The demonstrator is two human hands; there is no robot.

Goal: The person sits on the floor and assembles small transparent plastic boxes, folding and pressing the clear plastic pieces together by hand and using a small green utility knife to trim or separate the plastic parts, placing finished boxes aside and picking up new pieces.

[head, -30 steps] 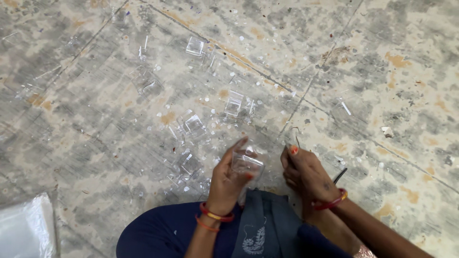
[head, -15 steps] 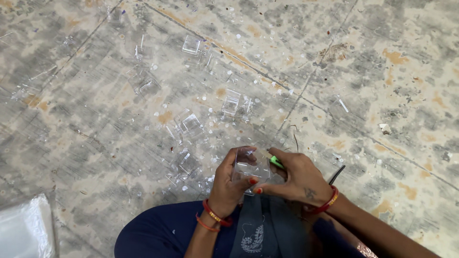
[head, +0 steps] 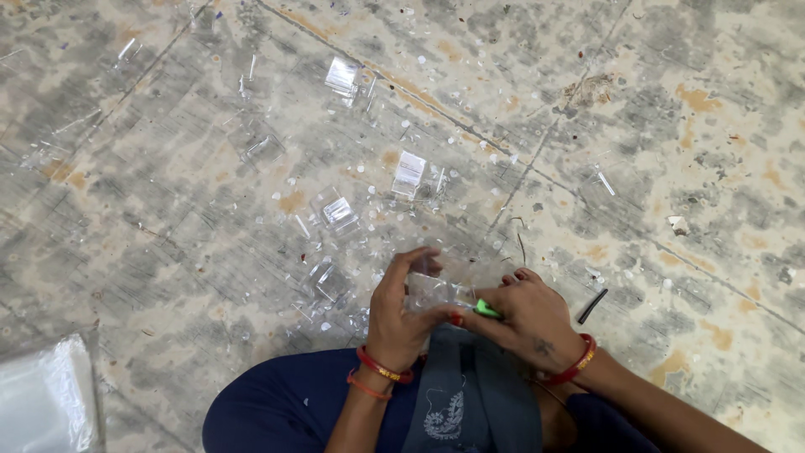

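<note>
My left hand point(head: 401, 312) grips a small clear plastic box point(head: 436, 289) just above my lap, thumb and fingers curled around its left side. My right hand point(head: 530, 317) is pressed against the box's right side and pinches a small green tool point(head: 486, 309) whose tip touches the box. Both wrists wear red and orange bangles. My lap is covered by dark blue cloth point(head: 285, 411) with a grey embroidered panel point(head: 470, 403).
Several clear plastic boxes and lids lie scattered on the stained stone floor, such as one box point(head: 409, 173), another point(head: 342, 75) and a third point(head: 337, 211). A thin black stick point(head: 592, 305) lies right of my right hand. A clear plastic bag point(head: 42, 403) sits at the lower left.
My right hand has moved left from beside the box to press against it, and the green tool now shows at the box. The left hand keeps its hold.
</note>
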